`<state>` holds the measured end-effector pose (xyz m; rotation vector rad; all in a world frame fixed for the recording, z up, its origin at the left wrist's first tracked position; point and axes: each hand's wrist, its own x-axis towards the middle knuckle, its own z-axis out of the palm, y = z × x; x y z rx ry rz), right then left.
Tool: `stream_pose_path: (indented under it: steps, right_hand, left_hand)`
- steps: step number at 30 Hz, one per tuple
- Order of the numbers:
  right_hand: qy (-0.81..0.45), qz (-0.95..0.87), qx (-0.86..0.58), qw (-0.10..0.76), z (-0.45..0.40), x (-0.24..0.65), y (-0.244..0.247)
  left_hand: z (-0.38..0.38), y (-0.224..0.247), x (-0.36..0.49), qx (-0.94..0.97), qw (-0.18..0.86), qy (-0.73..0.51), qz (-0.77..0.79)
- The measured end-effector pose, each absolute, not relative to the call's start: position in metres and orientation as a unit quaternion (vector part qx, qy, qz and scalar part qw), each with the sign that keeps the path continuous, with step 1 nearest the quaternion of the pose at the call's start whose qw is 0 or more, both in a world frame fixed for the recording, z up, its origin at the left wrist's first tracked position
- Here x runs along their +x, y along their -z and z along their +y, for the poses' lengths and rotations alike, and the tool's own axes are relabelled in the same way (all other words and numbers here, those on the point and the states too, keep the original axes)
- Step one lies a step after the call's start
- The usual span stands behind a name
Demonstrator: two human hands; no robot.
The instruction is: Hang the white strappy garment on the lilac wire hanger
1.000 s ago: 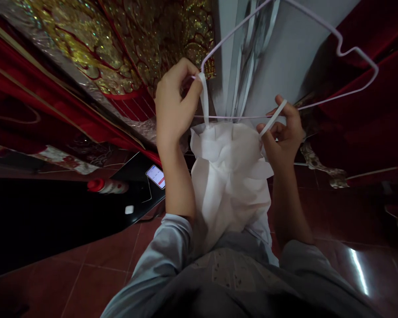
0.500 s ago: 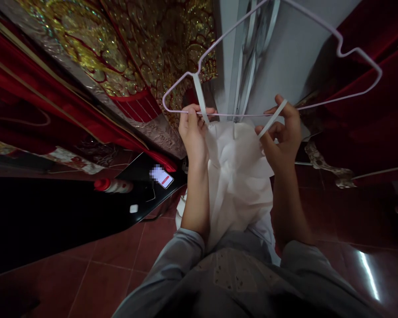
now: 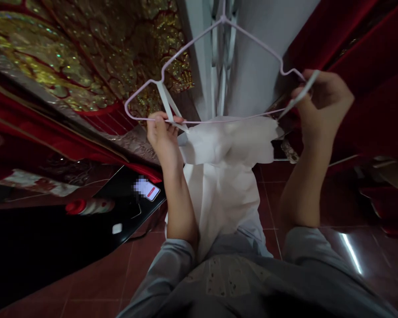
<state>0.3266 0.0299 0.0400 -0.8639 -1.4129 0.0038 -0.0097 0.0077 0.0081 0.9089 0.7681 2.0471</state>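
Observation:
A pale pink hanger [image 3: 191, 43] is held up in front of me, its hook toward the top edge. Below its bottom bar hangs a white dress [image 3: 223, 176] with thin straps. My left hand [image 3: 164, 134] is closed around the bar near the hanger's left end. The left strap [image 3: 166, 100] is looped over the notch on that side. At the hanger's right end, my right hand [image 3: 325, 104] pinches the right strap [image 3: 303, 92], holding it stretched up beside the right shoulder of the hanger; its fingertips are partly hidden behind the strap and hanger.
On the left stands a black table [image 3: 53, 238] bearing a lit phone [image 3: 149, 190], a red-capped bottle [image 3: 89, 206] and a small white case [image 3: 117, 228]. Gold-sequined garments [image 3: 86, 53] hang upper left, red fabric [image 3: 368, 53] on the right, and a pale door [image 3: 255, 57] is ahead.
My right hand has moved right and up with the right strap, to the hanger's right end. The hanger has shifted left and lower in view, and the dress top is spread wider.

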Motion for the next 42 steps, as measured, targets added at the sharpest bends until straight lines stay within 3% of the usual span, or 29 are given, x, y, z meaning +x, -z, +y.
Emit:
stream_pose_path:
  steps: [3, 6, 11, 13, 16, 19, 26, 31, 34, 39, 42]
  right_hand:
    - [0.014, -0.695, -0.420, 0.583, 0.028, 0.312, -0.067]
    - [0.095, -0.721, -0.421, 0.543, 0.023, 0.303, -0.084]
    - [0.161, -0.674, -0.338, 0.637, 0.009, 0.278, -0.074]
    - [0.110, -0.671, -0.368, 0.634, -0.005, 0.259, -0.055]
    - [-0.061, -0.748, -0.411, 0.518, -0.027, 0.229, -0.020]
    - [-0.139, -0.714, -0.448, 0.520, -0.040, 0.208, 0.007]
    - [-0.151, -0.661, -0.449, 0.582, -0.026, 0.183, 0.024]
    - [-0.147, -0.676, -0.448, 0.566, -0.025, 0.185, 0.025]
    - [-0.148, -0.682, -0.444, 0.562, -0.029, 0.193, 0.022]
    - [-0.157, -0.683, -0.447, 0.556, -0.030, 0.198, 0.018]
    - [-0.162, -0.682, -0.446, 0.556, -0.029, 0.194, 0.018]
  left_hand:
    - [0.008, -0.006, -0.007, 0.352, 0.368, -0.811, 0.288]
    - [0.007, -0.005, -0.006, 0.358, 0.369, -0.802, 0.305]
    - [0.002, -0.009, -0.005, 0.341, 0.383, -0.803, 0.302]
    - [-0.002, -0.012, -0.002, 0.339, 0.382, -0.796, 0.325]
    - [-0.006, -0.011, 0.002, 0.349, 0.373, -0.792, 0.334]
    - [-0.009, -0.003, 0.003, 0.363, 0.349, -0.799, 0.329]
    - [-0.029, -0.007, -0.016, 0.453, 0.301, -0.734, 0.406]
    - [-0.022, -0.055, -0.048, 0.387, 0.414, -0.753, 0.334]
    - [-0.010, -0.070, -0.065, 0.305, 0.425, -0.801, 0.291]
    - [-0.007, -0.038, -0.055, 0.231, 0.321, -0.841, 0.369]
    - [-0.016, -0.015, -0.027, 0.267, 0.374, -0.787, 0.412]
